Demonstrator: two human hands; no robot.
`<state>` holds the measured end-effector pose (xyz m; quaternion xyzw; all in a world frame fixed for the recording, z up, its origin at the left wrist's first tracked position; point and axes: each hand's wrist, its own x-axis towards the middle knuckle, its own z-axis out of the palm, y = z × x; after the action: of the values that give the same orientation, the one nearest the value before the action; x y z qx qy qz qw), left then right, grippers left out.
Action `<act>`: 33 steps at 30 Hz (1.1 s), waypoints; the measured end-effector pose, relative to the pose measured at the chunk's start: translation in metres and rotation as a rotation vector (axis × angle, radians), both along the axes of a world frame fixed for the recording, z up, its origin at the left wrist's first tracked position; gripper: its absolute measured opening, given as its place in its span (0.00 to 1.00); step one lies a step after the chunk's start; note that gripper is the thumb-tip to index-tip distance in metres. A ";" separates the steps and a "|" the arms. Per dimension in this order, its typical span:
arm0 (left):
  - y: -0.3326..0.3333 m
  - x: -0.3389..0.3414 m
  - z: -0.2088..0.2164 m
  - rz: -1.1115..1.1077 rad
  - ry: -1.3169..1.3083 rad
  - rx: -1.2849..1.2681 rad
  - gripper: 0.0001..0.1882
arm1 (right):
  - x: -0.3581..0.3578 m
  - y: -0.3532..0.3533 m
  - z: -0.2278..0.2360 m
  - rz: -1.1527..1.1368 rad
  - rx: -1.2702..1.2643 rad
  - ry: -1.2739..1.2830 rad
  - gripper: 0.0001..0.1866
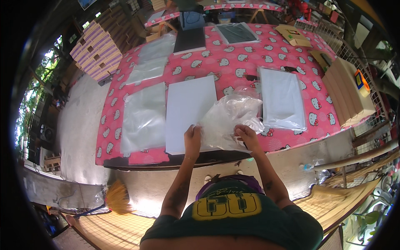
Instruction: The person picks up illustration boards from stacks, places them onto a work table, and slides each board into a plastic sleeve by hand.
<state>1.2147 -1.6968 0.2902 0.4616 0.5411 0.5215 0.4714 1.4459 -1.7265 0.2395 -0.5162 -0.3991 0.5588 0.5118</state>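
Observation:
A crumpled clear plastic bag [231,114] is stretched between my two hands, above the near edge of the table. My left hand [192,139] is closed on the bag's left side, next to a white sheet or stack of sheets [185,100] lying flat. On the bag's right side, my right hand [246,136] pinches the film. Flat clear plastic bags [143,116] lie in a pile left of the white sheets. To the right rests a white stack in a clear sleeve [282,100].
A pink tablecloth with white cat faces [225,62] covers the table. Toward the far side lie more plastic bags [152,56], a black stack [190,40] and a dark bagged stack [237,32]. Cardboard [348,91] stands at the right edge, an orange-handled tool [362,82] on it.

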 end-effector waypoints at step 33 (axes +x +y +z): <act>0.004 -0.451 -0.090 0.015 -1.098 0.328 0.15 | -0.110 -0.028 0.049 -0.046 -0.005 0.910 0.24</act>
<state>0.7635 -1.6923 0.2006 0.1864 0.1322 0.7651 0.6020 1.3356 -1.7545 0.2889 -0.2281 -0.1205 0.7182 0.6462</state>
